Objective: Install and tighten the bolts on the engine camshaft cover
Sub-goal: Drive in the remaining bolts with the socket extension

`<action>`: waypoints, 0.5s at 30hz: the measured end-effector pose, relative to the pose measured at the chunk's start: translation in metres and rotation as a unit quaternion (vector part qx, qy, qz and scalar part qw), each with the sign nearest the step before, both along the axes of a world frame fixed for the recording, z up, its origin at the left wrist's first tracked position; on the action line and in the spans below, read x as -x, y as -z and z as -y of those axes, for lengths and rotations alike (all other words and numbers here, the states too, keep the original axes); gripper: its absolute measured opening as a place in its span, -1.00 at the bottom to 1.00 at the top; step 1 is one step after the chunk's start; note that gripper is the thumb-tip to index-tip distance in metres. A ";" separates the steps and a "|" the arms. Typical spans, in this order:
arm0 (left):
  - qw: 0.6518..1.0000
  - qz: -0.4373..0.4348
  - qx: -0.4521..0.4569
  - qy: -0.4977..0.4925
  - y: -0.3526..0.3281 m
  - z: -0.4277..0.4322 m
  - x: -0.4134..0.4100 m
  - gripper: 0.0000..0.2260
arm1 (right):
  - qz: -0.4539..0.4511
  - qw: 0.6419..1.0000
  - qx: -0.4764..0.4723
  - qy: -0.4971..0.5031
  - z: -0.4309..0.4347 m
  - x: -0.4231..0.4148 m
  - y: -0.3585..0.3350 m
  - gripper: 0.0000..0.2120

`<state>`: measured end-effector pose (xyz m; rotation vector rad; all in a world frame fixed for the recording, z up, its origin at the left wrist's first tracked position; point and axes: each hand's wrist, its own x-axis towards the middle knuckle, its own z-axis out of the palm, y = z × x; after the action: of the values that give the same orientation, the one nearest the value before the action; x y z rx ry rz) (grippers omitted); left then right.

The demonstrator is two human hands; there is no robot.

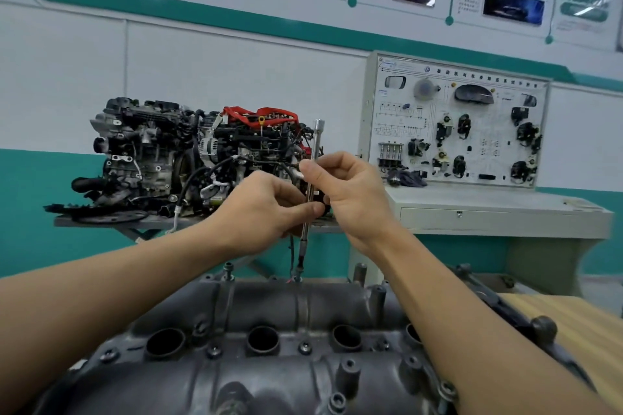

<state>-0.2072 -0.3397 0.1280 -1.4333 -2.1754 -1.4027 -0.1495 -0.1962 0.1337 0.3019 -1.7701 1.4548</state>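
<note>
Pinching driver (305,232) shaft w/ both: right hand (347,192) higher, left hand (269,209) lower, nearer bolt (298,277). Held near upright over cover (263,310) far edge, tip down on bolt. Next, prob.: spin about shaft axis, keep in line w/ bolt.

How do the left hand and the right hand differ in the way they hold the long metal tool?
The left hand holds the tool lower on its shaft; the right hand pinches it higher up. The left hand reaches it from the left, the right hand from the right. Both grip the same upright tool, whose lower end meets a bolt at the far edge of the camshaft cover.
</note>
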 end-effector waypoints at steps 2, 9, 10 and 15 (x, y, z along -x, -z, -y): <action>1.000 -0.003 -0.012 0.000 -0.002 0.001 -0.001 -0.78 | -0.012 1.000 0.010 0.008 0.000 0.001 0.001 -0.86; 0.997 -0.057 0.044 -0.007 -0.001 -0.003 0.002 -0.78 | 0.055 0.997 0.011 -0.056 0.005 -0.004 -0.003 -0.75; 0.997 -0.066 0.042 -0.011 0.000 -0.003 0.002 -0.77 | 0.054 0.997 0.010 -0.050 0.005 -0.003 -0.002 -0.74; 0.996 -0.083 0.017 -0.040 0.002 -0.002 0.002 -0.77 | 0.014 1.000 0.007 -0.004 0.005 0.002 0.000 -0.85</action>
<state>-0.2097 -0.3382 0.1261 -1.4024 -2.1373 -1.1808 -0.1512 -0.2017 0.1339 0.2828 -1.7820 1.4838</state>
